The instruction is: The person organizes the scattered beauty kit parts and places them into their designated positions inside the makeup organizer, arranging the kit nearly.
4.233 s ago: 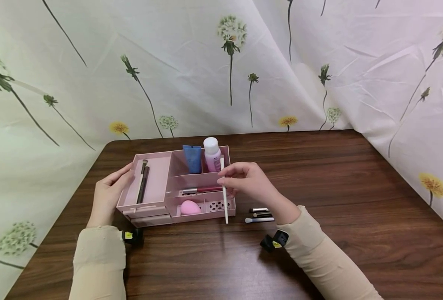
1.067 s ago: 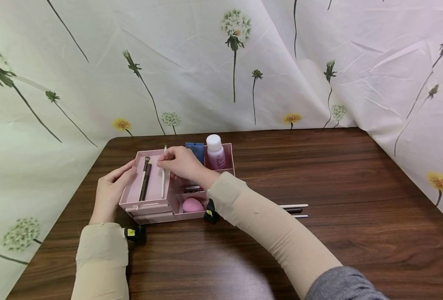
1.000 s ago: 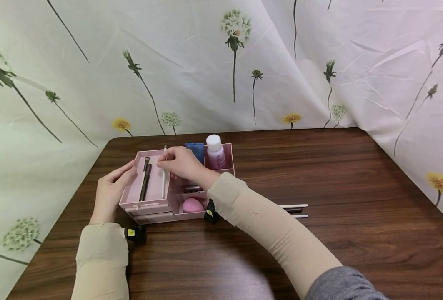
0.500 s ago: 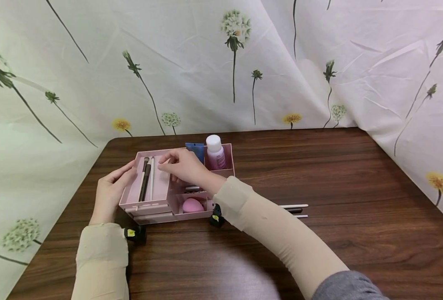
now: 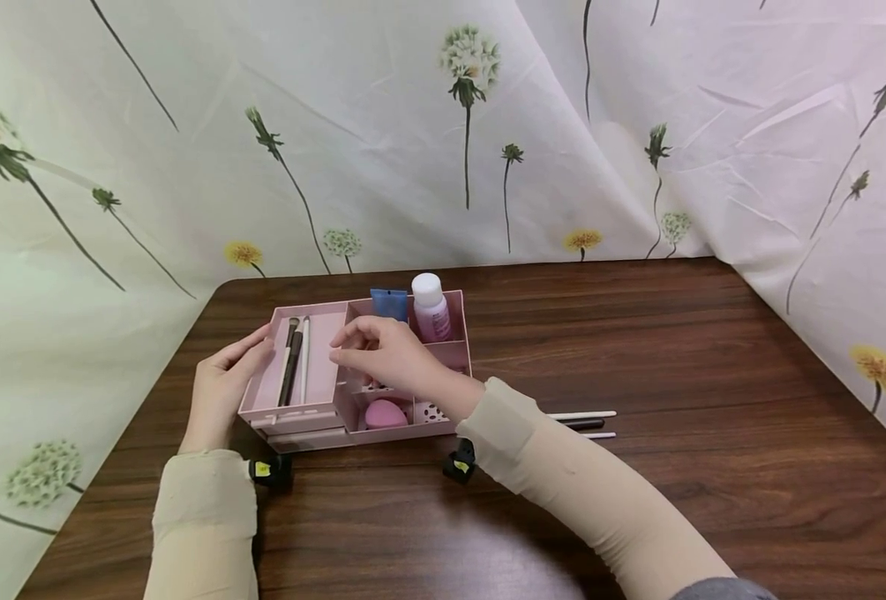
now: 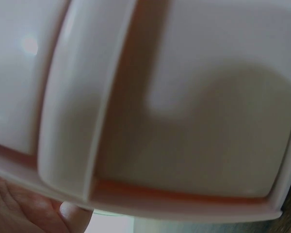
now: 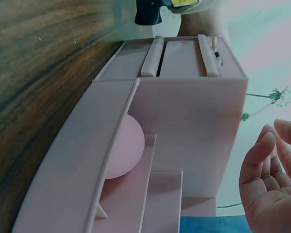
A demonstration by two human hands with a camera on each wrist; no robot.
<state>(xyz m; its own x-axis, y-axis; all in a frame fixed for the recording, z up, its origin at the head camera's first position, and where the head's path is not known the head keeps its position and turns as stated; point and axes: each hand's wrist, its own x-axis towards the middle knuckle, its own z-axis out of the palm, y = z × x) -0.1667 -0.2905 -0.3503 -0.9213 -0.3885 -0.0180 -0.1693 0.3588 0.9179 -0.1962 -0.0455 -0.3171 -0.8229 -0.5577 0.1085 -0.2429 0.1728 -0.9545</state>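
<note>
My left hand rests against the left side of a pink makeup organizer, fingertips at the rim; the left wrist view shows part of the palm below the drawer fronts. Over the organizer's middle hovers my right hand, fingers loosely bent, thumb and fingertips apart with nothing between them. Two dark-handled makeup brushes and a white makeup brush lie side by side in the top-left tray. A pink makeup sponge sits in a front compartment. The right hand partly covers the compartments behind it.
At the organizer's back stand a blue tube and a white-capped bottle of pink liquid. Several more brushes lie on the wooden table, partly behind the right forearm. A floral cloth hangs behind.
The right hand carried the white makeup brush leftward, laid it in the tray beside the dark ones and let go. It has since drawn back right. The left hand stays put.
</note>
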